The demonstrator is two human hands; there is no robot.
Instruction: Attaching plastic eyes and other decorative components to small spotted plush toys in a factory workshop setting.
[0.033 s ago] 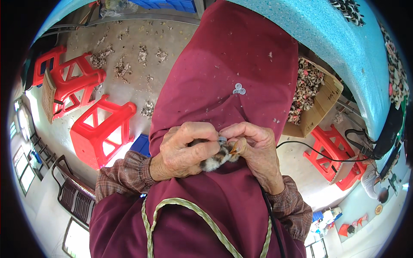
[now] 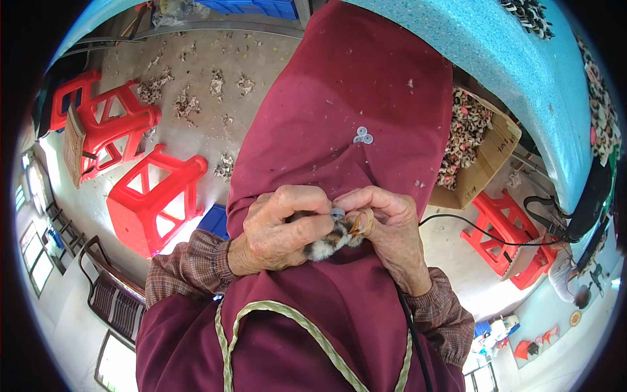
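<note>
Over my lap, my left hand and my right hand meet at a small fluffy bundle that looks like feathers, in black, white and brown. The fingers of both hands are closed on it. Between the fingertips, at its upper end, shows a small pale translucent plastic piece. A narrow orange bit sticks out by my right thumb, which seems to wear a yellowish cover. Farther up, several translucent plastic discs lie together on the dark red apron. My fingers hide much of the bundle.
To the right, an open cardboard box holds many small mottled pieces beside a blue-covered table. Red plastic stools stand to the left, and another red stool to the right. Scraps litter the floor.
</note>
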